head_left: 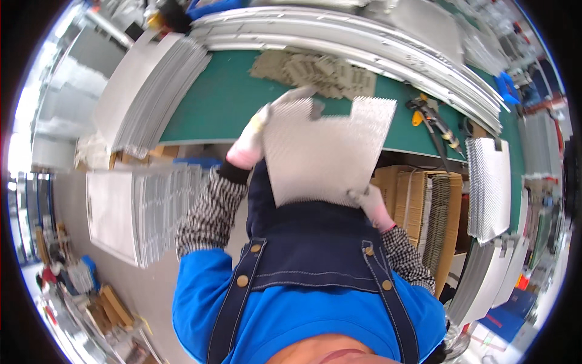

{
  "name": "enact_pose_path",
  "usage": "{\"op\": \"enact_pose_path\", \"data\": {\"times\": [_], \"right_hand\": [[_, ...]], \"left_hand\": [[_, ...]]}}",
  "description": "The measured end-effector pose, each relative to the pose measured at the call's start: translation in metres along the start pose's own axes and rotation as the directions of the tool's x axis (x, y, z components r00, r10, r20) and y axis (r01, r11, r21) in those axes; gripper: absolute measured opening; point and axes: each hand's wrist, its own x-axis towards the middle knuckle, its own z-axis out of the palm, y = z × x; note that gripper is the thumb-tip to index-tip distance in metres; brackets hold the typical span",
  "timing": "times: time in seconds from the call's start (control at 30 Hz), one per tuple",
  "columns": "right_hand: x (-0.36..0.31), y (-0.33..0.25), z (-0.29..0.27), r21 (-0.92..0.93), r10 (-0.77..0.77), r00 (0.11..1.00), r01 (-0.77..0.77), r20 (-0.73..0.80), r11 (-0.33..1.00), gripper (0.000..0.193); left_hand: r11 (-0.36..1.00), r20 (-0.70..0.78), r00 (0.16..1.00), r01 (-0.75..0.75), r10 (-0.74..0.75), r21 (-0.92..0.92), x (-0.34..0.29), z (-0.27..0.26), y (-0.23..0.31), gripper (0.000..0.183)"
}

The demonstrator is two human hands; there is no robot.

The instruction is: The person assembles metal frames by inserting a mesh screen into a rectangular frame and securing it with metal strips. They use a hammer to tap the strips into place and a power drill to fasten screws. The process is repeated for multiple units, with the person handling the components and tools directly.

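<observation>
A silvery metal mesh sheet (324, 155) with a notch in its far edge is held in front of my apron, tilted toward me. My left hand (257, 130), in a white and pink glove, is closed on its far left corner, the fingers reaching over the top edge. At the near right corner my right hand (373, 203), gloved alike, pinches the sheet's edge. Beyond it, a pile of small grey-beige flat pieces (318, 73) lies on the green worktable (203, 91). The sheet covers part of the table's front edge.
Long white metal profiles (339, 33) run along the table's back. Stacked panels stand at left (148, 91), lower left (142, 209) and right (490, 188). Hand tools with orange and black grips (433, 118) lie right of the sheet. An open cardboard box (415, 206) sits below the table edge.
</observation>
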Motion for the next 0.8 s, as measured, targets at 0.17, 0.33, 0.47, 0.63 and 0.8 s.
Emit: {"op": "enact_pose_path", "data": {"times": [0.17, 0.33, 0.47, 0.63, 0.8], "right_hand": [[0.013, -0.064, -0.064, -0.424, 0.096, 0.917, 0.085, 0.388, 0.901, 0.042], [0.088, -0.183, -0.062, -0.592, -0.424, 0.905, 0.324, -0.032, 0.738, 0.041], [0.148, -0.21, -0.016, -0.942, -0.364, 0.93, 0.071, -0.056, 0.327, 0.065], [0.165, -0.192, -0.025, -0.943, -0.433, 0.901, 0.114, -0.036, 0.314, 0.039], [0.136, -0.218, -0.074, -0.809, -0.55, 0.819, 0.208, -0.162, 0.549, 0.04]], "left_hand": [[1.0, 0.033, 0.999, 0.007, -0.007, -0.003, -0.008, 0.004, -0.007, 0.11], [0.985, 0.191, 0.981, 0.007, 0.026, -0.173, -0.01, 0.002, -0.017, 0.102], [0.98, 0.153, 0.988, 0.007, 0.024, -0.2, 0.002, -0.007, -0.021, 0.101], [0.961, -0.028, 1.0, -0.021, 0.014, -0.277, 0.014, -0.027, -0.028, 0.102], [0.979, -0.08, 0.996, 0.013, -0.03, -0.203, 0.042, -0.042, -0.039, 0.102]]}}
